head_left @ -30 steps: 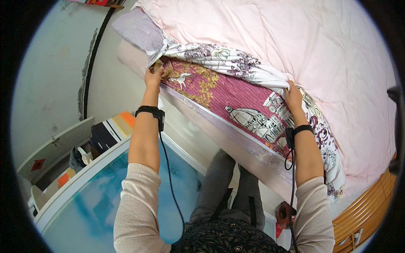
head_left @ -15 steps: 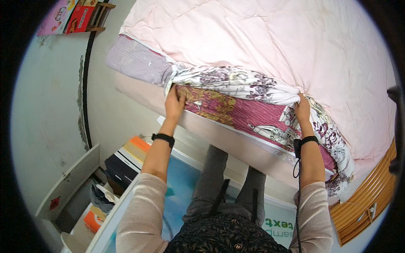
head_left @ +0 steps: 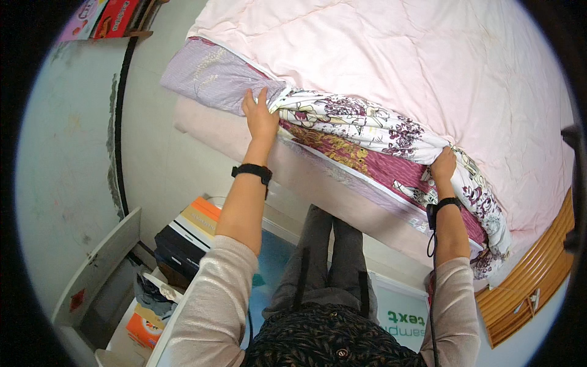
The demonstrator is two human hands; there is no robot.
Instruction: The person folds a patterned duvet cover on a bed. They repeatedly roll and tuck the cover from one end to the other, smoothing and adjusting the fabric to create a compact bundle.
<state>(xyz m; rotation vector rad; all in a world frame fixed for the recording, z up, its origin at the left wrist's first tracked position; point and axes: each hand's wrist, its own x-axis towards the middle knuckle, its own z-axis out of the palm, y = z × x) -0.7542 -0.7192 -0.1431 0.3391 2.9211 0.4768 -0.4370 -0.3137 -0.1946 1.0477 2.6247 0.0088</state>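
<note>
A white sheet with dark floral print [head_left: 367,122] lies bunched in a long roll along the near edge of the bed. At its left end is my left hand [head_left: 262,119], fingers apart, touching the lilac fabric [head_left: 211,70] where it meets the roll. Farther right, my right hand [head_left: 443,165] has its fingers curled round the near edge of the floral sheet. Between my hands a maroon and gold patterned cloth [head_left: 342,150] shows below the roll. Behind the roll spreads a pale pink quilt [head_left: 397,55]. What lies under the left palm is hidden.
Black and orange boxes [head_left: 183,238] stand at lower left beside an open white drawer unit [head_left: 98,275]. A blue printed surface [head_left: 272,251] lies by my legs. At right is a slatted wooden panel [head_left: 526,275]. Red and pink packages [head_left: 113,18] stand upper left.
My left hand has moved up and right, and its fingers have spread onto the lilac fabric. The right hand still grips the floral sheet, slightly lower in view. My legs have come closer together.
</note>
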